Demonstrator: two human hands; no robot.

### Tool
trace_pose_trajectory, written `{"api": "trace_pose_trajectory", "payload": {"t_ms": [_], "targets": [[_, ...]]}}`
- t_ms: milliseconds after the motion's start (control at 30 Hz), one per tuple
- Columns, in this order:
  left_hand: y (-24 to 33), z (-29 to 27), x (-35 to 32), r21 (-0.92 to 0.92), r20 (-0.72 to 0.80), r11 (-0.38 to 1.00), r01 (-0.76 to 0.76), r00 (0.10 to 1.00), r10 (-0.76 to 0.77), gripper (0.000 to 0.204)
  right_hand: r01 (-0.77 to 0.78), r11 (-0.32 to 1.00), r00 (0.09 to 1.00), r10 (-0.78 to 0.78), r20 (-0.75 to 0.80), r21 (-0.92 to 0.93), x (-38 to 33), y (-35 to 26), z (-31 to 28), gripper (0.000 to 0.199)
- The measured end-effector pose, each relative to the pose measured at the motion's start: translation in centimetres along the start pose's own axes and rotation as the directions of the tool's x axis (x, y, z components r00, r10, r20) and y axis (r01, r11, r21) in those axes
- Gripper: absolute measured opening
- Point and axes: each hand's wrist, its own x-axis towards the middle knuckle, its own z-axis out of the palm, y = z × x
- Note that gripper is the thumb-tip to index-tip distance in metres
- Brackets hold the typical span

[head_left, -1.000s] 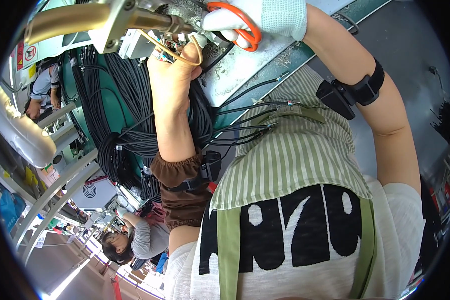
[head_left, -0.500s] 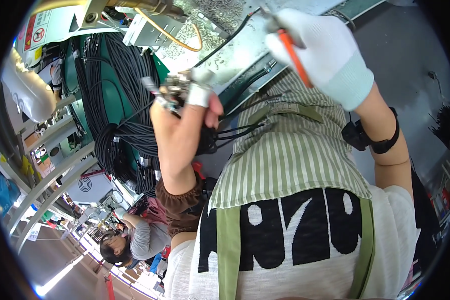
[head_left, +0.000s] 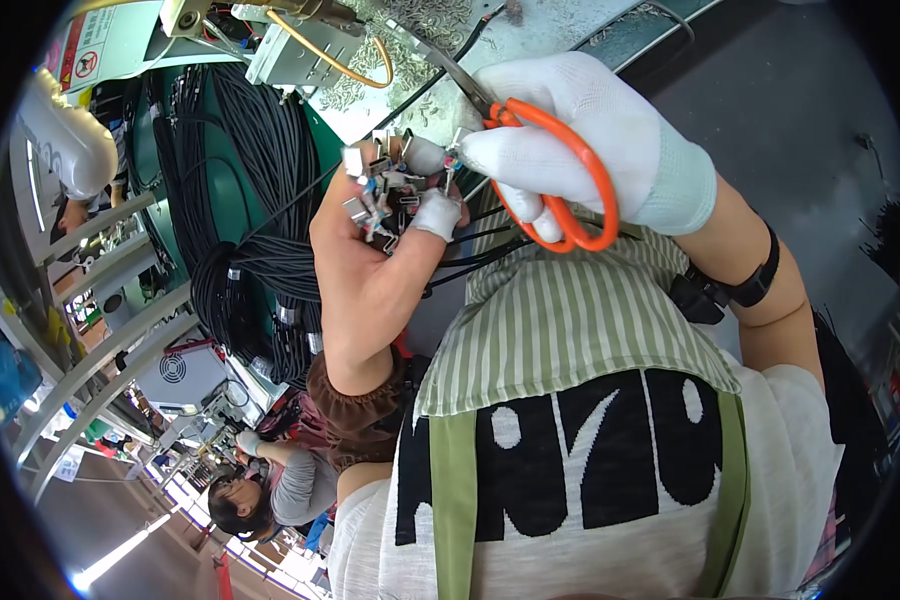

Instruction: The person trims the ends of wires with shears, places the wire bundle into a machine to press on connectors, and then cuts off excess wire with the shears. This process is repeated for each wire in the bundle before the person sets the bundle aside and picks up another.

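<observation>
Above the striped apron [head_left: 560, 330], the left hand [head_left: 370, 250] is gripping a cluster of small white connectors [head_left: 385, 190] on thin wire ends, fingers closed tight around them. The gloved right hand [head_left: 590, 150] is holding orange-handled scissors [head_left: 560, 190], fingers clamped through the loops, blades pointing up toward the bench [head_left: 530, 30]. Whether the blades are cutting anything is hard to tell. Black cable coils [head_left: 260, 200] are hanging at the left, so much of the wire-end work is probably remaining.
</observation>
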Motion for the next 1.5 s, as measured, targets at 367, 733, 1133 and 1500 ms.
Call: {"api": "trace_pose_trajectory", "payload": {"t_ms": [367,733,1133,1500], "targets": [[-2.1,0.7,0.7,0.249,-0.273,0.945,-0.212,0.921,0.278,0.024,0.213,0.333,0.75,-0.659,-0.064,-0.919,-1.0,3.4,1.7,0.016],[-1.5,0.9,0.8,0.258,-0.195,0.927,-0.274,0.924,0.328,0.023,0.377,0.652,0.849,-0.528,-0.037,-0.657,-0.9,2.0,0.9,0.01],[-1.8,-0.9,1.5,-0.131,-0.064,0.982,0.137,0.987,-0.146,0.011,0.416,0.684,0.86,-0.511,0.014,-0.599,0.1,4.3,0.6,0.014],[-3.5,-3.6,8.8,-0.4,0.092,0.905,0.143,0.989,-0.116,0.017,0.554,0.181,0.616,-0.746,0.254,-0.812,7.2,0.4,-5.6,0.03]]}}
